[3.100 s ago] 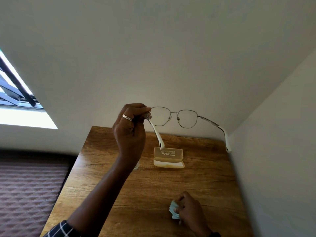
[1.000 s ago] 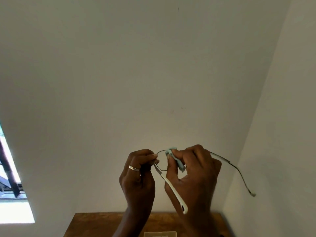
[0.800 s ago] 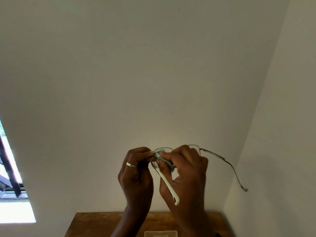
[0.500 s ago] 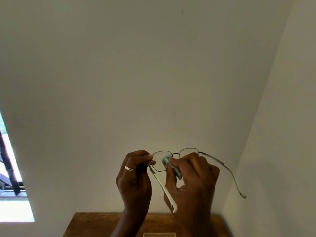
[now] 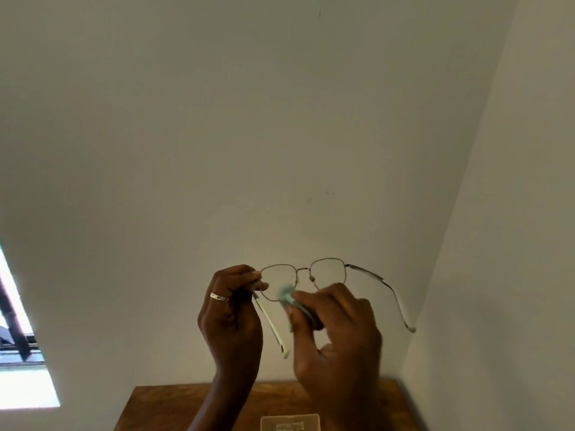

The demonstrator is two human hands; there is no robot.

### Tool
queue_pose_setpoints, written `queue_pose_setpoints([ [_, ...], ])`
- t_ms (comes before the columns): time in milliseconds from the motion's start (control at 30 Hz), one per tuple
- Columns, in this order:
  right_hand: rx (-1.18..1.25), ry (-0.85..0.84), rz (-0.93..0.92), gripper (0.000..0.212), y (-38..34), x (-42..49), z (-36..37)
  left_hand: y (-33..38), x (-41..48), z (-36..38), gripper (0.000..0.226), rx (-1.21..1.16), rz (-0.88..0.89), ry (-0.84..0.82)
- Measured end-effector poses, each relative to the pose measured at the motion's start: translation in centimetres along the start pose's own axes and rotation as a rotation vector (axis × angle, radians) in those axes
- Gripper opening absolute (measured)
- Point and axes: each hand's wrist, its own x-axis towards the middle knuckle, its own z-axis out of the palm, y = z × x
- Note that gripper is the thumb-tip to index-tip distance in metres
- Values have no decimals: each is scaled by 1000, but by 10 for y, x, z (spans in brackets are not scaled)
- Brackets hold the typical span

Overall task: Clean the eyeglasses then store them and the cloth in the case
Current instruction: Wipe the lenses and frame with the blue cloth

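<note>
eyeglasses (image 5: 303, 276) pinched by left hand (image 5: 230, 318) (right hand (image 5: 337, 334) presses cloth (image 5: 287, 295)).

Thin wire glasses (image 5: 303, 270), temples open, are raised upright. A teal cloth (image 5: 287, 295) presses its left lens. The case (image 5: 291, 423) lies below.

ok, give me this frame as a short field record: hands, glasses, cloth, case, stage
left hand: pinches the eyeglasses at the left hinge, ring on one finger
right hand: holds the cloth, blurred
eyeglasses: thin metal frame, temples unfolded, raised in front of the wall
cloth: pale green, pressed on the lower inner part of the left lens
case: pale, on the wooden table, partly cut off by the frame edge; open or closed cannot be told
stage: lens wiping; nothing stored yet
</note>
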Motion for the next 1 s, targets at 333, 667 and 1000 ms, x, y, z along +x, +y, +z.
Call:
queue_pose_setpoints([
  [333, -112, 391, 39, 27, 43, 4, -14, 4, -6, 7, 45, -156, -28, -9],
  [667, -25, 222, 106, 24, 44, 2, -6, 8, -6, 11, 46, -137, 14, -47],
  [1000, -160, 231, 39, 18, 59, -6, -25, 1, -16, 6, 53, -135, -84, -38],
])
